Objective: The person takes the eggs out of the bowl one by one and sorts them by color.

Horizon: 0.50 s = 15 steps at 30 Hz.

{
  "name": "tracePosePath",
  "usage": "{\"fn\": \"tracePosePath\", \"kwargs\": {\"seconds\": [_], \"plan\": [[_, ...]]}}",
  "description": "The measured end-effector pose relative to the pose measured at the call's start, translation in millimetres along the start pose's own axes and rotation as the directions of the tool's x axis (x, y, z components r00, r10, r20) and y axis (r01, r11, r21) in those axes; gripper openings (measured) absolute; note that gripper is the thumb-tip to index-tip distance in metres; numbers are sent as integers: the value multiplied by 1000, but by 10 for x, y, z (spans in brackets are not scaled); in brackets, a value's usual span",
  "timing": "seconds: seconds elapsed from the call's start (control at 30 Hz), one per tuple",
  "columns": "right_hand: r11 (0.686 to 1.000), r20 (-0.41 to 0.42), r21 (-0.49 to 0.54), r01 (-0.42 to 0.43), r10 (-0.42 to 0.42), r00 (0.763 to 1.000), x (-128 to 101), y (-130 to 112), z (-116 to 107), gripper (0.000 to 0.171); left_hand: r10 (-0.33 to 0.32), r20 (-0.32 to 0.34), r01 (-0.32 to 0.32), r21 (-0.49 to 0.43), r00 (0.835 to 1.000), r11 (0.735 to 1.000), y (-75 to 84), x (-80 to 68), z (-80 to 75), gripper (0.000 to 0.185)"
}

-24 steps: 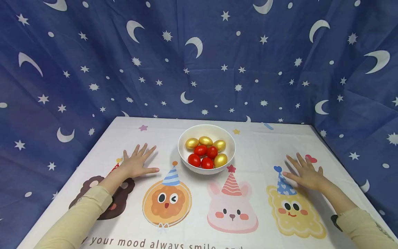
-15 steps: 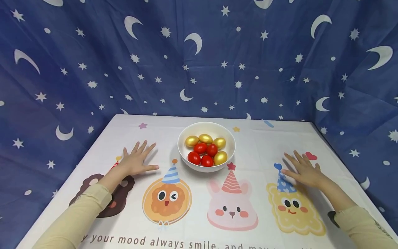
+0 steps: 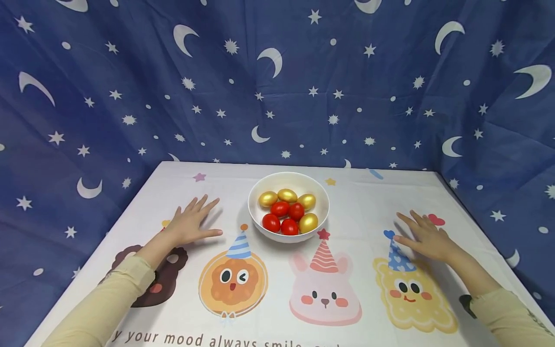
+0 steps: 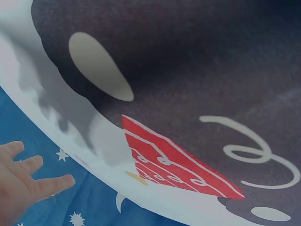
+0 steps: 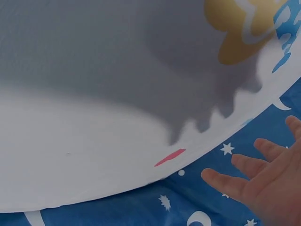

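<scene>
Hands are lying flat on the tablecloth point(image 3: 364, 202), well apart. Your left hand point(image 3: 191, 225) is resting with fingers spread and straight, grasping nothing, left of the white bowl point(image 3: 318, 217). Your right hand point(image 3: 427, 236) is resting likewise, fingers released, right of it. Between them the bowl is holding gold eggs point(image 3: 287, 195) and red eggs point(image 3: 280, 208), untouched.

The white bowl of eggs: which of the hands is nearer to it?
The left hand is nearer, flat on the tablecloth just left of the white bowl. The right hand lies flat farther off, to its right.
</scene>
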State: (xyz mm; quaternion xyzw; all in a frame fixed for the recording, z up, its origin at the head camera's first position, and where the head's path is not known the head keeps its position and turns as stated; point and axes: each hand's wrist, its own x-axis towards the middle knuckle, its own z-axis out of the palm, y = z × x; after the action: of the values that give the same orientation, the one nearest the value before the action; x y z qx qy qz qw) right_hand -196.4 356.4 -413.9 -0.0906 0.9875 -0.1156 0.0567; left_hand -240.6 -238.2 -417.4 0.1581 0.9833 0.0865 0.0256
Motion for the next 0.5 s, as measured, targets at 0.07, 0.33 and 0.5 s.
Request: {"fn": "tracePosePath", "kwargs": {"seconds": [0.07, 0.33, 0.5], "plan": [[1000, -16, -3, 14, -14, 1000, 0, -9, -4, 78, 14, -8, -14, -4, 1000, 1000, 2, 3, -6, 94], [998, -69, -15, 60, -61, 996, -21, -42, -38, 74, 66, -47, -66, 18, 997, 998, 6, 18, -29, 87], [996, -104, -22, 91, -93, 990, -13, -61, -56, 68, 103, -79, -101, 29, 991, 994, 26, 15, -27, 79]]}}
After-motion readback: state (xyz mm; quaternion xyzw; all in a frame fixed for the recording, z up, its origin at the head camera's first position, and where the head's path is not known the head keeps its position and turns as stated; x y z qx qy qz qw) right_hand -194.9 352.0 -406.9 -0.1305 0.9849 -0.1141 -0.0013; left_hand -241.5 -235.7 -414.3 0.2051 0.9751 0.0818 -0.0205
